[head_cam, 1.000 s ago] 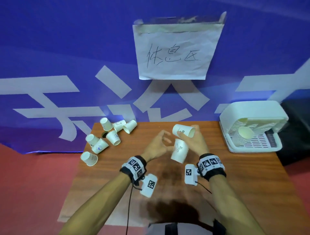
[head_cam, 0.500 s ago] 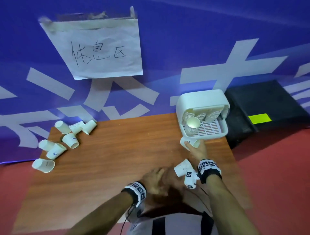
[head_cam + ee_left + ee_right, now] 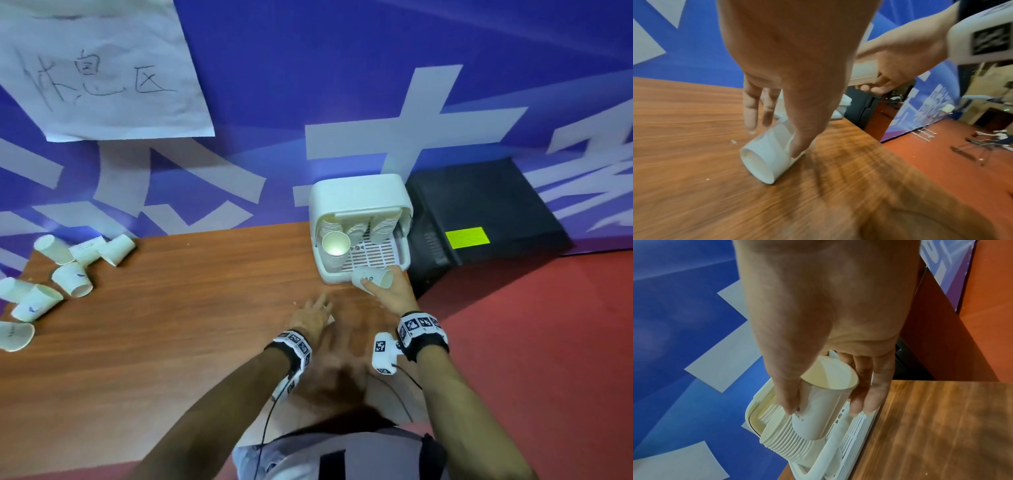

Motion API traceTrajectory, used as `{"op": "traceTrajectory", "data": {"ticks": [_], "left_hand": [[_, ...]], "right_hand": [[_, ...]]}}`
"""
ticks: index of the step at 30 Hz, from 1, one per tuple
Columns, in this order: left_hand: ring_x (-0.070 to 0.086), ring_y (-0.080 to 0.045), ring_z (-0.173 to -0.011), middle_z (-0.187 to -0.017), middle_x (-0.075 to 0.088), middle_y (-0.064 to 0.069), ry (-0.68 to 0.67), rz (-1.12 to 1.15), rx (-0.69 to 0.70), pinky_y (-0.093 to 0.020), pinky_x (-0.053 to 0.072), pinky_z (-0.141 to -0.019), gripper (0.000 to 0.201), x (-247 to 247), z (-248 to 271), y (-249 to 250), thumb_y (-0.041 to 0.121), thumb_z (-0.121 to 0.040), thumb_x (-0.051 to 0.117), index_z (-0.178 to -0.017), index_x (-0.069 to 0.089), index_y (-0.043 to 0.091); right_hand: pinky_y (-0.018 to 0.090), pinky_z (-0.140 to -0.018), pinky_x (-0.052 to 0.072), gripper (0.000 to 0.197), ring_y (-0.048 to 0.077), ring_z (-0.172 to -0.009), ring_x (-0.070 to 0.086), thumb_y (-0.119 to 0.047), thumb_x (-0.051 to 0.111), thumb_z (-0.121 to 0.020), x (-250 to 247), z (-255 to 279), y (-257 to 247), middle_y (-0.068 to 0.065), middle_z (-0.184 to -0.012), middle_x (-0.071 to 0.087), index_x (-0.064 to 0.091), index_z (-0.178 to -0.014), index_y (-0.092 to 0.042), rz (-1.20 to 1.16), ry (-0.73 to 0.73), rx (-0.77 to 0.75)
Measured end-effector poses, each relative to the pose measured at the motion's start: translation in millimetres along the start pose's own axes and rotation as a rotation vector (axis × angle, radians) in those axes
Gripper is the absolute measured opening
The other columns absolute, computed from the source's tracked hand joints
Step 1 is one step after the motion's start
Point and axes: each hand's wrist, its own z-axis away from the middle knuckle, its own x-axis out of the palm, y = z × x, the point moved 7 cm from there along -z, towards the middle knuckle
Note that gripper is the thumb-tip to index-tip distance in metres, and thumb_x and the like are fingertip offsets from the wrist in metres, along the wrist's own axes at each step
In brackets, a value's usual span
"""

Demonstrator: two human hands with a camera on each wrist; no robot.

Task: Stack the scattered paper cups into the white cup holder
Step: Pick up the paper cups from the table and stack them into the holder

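Observation:
The white cup holder stands at the table's far right corner with rows of nested cups lying inside. My right hand grips a paper cup sideways at the holder's front edge. In the right wrist view this cup sits between thumb and fingers, its base just above the left stack. My left hand holds a second cup on its side against the table, thumb on one flank and fingers on the other. Several loose cups lie at the far left.
A black box sits right of the holder, below table level. The table's right edge runs just past the holder, with red floor beyond. A paper sign hangs on the blue banner.
My right hand carried its cup from mid-table right to the holder's front. My left hand brought the other cup down onto the table. The head view swung right.

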Motion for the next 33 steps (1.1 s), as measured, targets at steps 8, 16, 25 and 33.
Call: {"op": "traceTrajectory", "data": {"ticks": [8,16,25,33], "left_hand": [[0.057,-0.034,-0.117,-0.134,0.052,-0.016,-0.031,0.145,-0.022,-0.042,0.049,-0.096,0.058,-13.6,-21.6,-14.5,0.026,-0.086,0.073,-0.134,0.046,0.009],[0.064,-0.025,-0.080,-0.099,0.068,-0.005,0.320,0.283,0.207,-0.036,0.052,-0.069,0.029,-117.0,-13.5,16.6,0.039,-0.106,0.040,-0.099,0.059,0.019],[0.064,-0.034,-0.082,-0.096,0.062,-0.012,0.302,-0.005,0.256,-0.037,0.038,-0.061,0.011,-171.8,-55.7,68.4,0.000,-0.090,0.055,-0.093,0.063,0.007],[0.067,-0.038,-0.102,-0.109,0.069,-0.017,0.118,-0.110,0.163,-0.042,0.052,-0.083,0.024,-149.4,-111.1,70.2,-0.005,-0.089,0.053,-0.105,0.067,0.004]], "right_hand": [[0.033,-0.096,0.049,0.076,0.015,-0.109,0.058,-0.064,0.079,-0.068,-26.3,-17.5,-7.2,-0.006,-0.117,0.060,0.048,-0.127,-0.027,0.076,-0.023,-0.019],[0.038,-0.089,0.047,0.066,0.028,-0.110,0.059,-0.047,0.082,-0.078,-68.9,-54.0,-29.2,0.007,-0.119,0.060,0.039,-0.119,-0.019,-0.027,0.132,-0.021],[0.043,-0.089,0.051,0.062,0.026,-0.106,0.056,-0.035,0.083,-0.073,-107.2,-65.4,-45.4,0.005,-0.117,0.058,0.041,-0.118,-0.030,-0.022,0.316,-0.159],[0.039,-0.093,0.050,0.066,0.022,-0.111,0.057,-0.027,0.080,-0.074,-95.9,-74.3,-35.1,0.001,-0.122,0.056,0.048,-0.132,-0.031,0.086,0.167,-0.210]]}}
